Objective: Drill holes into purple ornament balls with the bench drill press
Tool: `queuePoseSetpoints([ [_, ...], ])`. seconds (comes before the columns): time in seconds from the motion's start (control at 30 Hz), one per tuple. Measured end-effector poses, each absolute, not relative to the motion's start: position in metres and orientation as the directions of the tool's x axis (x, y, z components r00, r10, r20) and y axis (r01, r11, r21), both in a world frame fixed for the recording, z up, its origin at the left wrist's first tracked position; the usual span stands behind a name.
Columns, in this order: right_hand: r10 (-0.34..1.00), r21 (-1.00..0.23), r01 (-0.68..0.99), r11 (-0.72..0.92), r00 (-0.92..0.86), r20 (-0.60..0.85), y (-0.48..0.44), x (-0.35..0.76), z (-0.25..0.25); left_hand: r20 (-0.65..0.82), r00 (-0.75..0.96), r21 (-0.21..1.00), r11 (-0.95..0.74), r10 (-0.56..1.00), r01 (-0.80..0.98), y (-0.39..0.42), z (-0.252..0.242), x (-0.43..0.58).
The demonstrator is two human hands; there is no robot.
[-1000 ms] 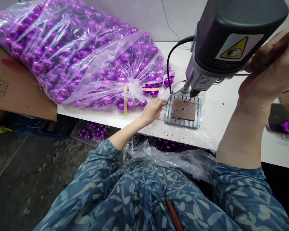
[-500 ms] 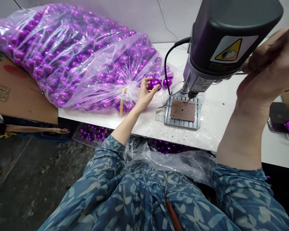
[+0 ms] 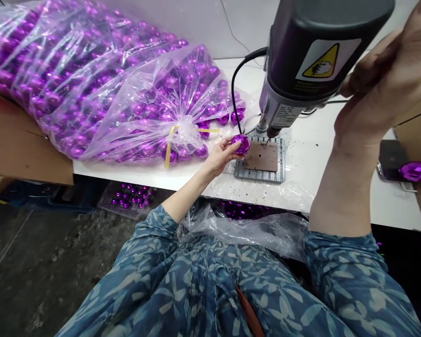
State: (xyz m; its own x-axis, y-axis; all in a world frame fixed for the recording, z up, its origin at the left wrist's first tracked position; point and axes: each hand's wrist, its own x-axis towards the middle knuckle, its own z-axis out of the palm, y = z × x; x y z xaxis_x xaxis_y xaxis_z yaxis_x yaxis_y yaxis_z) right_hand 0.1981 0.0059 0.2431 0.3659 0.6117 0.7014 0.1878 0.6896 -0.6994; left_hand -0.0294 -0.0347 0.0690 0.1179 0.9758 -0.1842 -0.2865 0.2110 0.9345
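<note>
The left hand holds a shiny purple ball in its fingers, just beside a metal rack under the drill. The right hand is raised and curled beside the drill; whether it grips anything is hard to tell. A bulging plastic bag of purple balls lies just past the left hand.

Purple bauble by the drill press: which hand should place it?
Probably the left hand: it holds the bauble beside the brown pad, while the right hand is raised at the drill press.
</note>
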Motion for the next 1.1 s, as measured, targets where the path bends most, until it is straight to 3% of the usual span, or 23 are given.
queuePoseSetpoints([
  [0.13,0.576,-0.641,0.115,0.759,0.34,0.743,0.007,0.196,0.244,-0.006,0.089,0.996,0.014,0.996,-0.086,-0.025,0.042,-0.011],
  [0.27,0.547,-0.616,0.13,0.777,0.342,0.764,0.009,0.197,0.243,0.157,0.144,0.981,-0.171,0.977,0.093,-0.01,0.017,-0.003],
  [0.57,0.564,-0.64,0.174,0.749,0.341,0.752,0.006,0.2,0.239,0.257,0.234,0.87,-0.33,0.938,0.365,0.001,0.002,0.007],
  [0.83,0.559,-0.633,0.205,0.747,0.321,0.764,0.008,0.2,0.24,0.361,0.351,0.819,-0.474,0.864,0.324,-0.008,0.005,0.018],
  [1.1,0.562,-0.633,0.209,0.745,0.315,0.765,0.009,0.201,0.239,0.32,0.346,0.872,-0.417,0.882,0.256,-0.009,-0.002,0.023],
])
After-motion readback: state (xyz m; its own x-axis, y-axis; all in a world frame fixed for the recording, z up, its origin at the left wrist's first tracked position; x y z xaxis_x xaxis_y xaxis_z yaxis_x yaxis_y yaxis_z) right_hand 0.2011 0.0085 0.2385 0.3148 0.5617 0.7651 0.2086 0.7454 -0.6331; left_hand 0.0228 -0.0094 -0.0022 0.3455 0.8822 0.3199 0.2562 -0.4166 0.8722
